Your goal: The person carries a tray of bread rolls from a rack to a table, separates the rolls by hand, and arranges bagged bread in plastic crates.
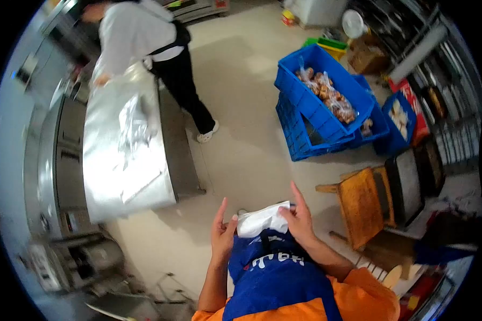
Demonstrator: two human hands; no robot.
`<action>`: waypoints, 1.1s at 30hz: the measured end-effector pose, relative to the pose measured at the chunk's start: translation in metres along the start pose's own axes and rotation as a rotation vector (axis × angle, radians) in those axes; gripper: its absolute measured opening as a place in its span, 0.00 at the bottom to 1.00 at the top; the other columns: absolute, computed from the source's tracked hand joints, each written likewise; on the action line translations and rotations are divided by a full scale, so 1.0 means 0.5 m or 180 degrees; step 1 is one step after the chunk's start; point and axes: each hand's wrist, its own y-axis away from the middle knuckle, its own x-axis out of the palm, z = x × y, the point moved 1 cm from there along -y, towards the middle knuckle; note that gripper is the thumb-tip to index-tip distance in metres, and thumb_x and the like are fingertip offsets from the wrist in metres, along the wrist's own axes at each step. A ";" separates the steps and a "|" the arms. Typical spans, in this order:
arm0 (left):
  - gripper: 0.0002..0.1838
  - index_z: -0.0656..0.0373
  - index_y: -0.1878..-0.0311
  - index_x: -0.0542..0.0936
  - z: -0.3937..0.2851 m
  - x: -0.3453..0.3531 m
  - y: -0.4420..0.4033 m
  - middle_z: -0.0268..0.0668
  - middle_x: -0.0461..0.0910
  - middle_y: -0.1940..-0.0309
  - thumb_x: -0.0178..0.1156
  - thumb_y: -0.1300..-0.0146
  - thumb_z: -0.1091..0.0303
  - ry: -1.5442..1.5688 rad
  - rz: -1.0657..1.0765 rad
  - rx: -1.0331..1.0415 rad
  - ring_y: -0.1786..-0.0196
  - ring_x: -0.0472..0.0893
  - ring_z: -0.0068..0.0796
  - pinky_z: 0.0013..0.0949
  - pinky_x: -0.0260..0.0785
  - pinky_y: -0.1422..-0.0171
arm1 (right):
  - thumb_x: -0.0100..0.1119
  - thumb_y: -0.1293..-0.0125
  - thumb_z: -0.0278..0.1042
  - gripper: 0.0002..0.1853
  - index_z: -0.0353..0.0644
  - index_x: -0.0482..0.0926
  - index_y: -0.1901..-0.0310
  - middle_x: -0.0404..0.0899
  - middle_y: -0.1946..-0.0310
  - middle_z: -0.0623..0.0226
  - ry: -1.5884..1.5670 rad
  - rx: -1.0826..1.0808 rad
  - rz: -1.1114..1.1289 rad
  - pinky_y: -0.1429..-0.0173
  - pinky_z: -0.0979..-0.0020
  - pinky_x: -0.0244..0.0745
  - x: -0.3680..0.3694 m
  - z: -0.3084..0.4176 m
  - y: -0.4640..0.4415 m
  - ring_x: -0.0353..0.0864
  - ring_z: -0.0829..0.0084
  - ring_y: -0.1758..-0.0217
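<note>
A thin white piece (262, 219), soft like cloth or paper, is stretched between my hands in front of the blue apron. A thin dark loop shows at its upper left edge; its exact kind is unclear. My left hand (223, 231) holds the left end by the thumb, its index finger pointing up. At the right end, my right hand (300, 218) pinches the piece under the thumb, index finger also stretched up. The blue apron (278, 267) with white lettering lies right below the piece, over an orange shirt.
A metal table (102, 160) with clear plastic on it stands at left; a person (139, 32) in white leans over its far end. Blue crates (300, 120) with bagged food stand ahead right. A wooden chair (361, 203) and racks (455, 101) line the right side.
</note>
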 end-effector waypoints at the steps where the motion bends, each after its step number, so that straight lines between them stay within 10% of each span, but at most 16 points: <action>1: 0.30 0.58 0.22 0.70 -0.018 -0.013 -0.067 0.36 0.86 0.47 0.62 0.25 0.74 -0.0244 0.0259 -0.0022 0.52 0.83 0.20 0.29 0.77 0.47 | 0.68 0.29 0.27 0.32 0.45 0.71 0.24 0.87 0.65 0.64 0.0359 -0.0055 0.0032 0.59 0.76 0.76 -0.006 0.013 -0.055 0.79 0.81 0.67; 8: 0.21 0.62 0.40 0.86 -0.208 0.145 -0.573 0.42 0.89 0.47 0.75 0.34 0.67 -0.2303 0.1045 0.0398 0.46 0.85 0.26 0.30 0.75 0.39 | 0.76 0.35 0.39 0.35 0.47 0.75 0.27 0.84 0.40 0.51 0.0975 -0.0929 0.0683 0.35 0.59 0.79 0.003 0.163 -0.509 0.84 0.52 0.37; 14: 0.10 0.59 0.52 0.91 -0.363 0.255 -0.907 0.44 0.91 0.58 0.74 0.37 0.72 -0.2286 0.0656 0.0443 0.54 0.88 0.32 0.34 0.77 0.46 | 0.73 0.38 0.33 0.15 0.48 0.89 0.49 0.83 0.56 0.58 0.1993 -0.1368 0.0688 0.47 0.56 0.79 -0.025 0.291 -0.892 0.84 0.54 0.52; 21: 0.06 0.63 0.57 0.89 -0.513 0.356 -1.303 0.45 0.89 0.54 0.74 0.37 0.75 -0.1963 0.0077 0.1461 0.53 0.87 0.34 0.36 0.76 0.43 | 0.76 0.42 0.26 0.09 0.39 0.84 0.63 0.82 0.42 0.59 0.1538 -0.1859 0.0369 0.25 0.57 0.71 0.015 0.509 -1.373 0.76 0.51 0.31; 25: 0.06 0.63 0.58 0.88 -0.552 0.359 -1.558 0.31 0.87 0.64 0.72 0.31 0.71 -0.0869 -0.0005 0.0493 0.62 0.81 0.18 0.25 0.73 0.56 | 0.77 0.38 0.30 0.11 0.39 0.83 0.61 0.89 0.56 0.57 0.0745 -0.0646 0.0523 0.45 0.66 0.82 0.076 0.585 -1.654 0.90 0.62 0.46; 26: 0.06 0.63 0.58 0.88 -0.592 0.374 -1.626 0.32 0.87 0.64 0.72 0.31 0.70 -0.0762 -0.0061 0.0480 0.62 0.81 0.18 0.26 0.73 0.57 | 0.78 0.38 0.32 0.13 0.37 0.81 0.61 0.87 0.70 0.61 0.0920 -0.0837 0.0417 0.56 0.67 0.82 0.089 0.544 -1.736 0.89 0.67 0.65; 33: 0.18 0.65 0.51 0.87 -0.874 0.419 -2.091 0.43 0.89 0.63 0.68 0.27 0.57 -0.1281 -0.0287 0.0544 0.63 0.85 0.27 0.34 0.77 0.57 | 0.75 0.40 0.26 0.10 0.39 0.82 0.60 0.85 0.61 0.57 0.1658 -0.2702 -0.0356 0.54 0.60 0.81 0.272 0.818 -2.174 0.87 0.56 0.59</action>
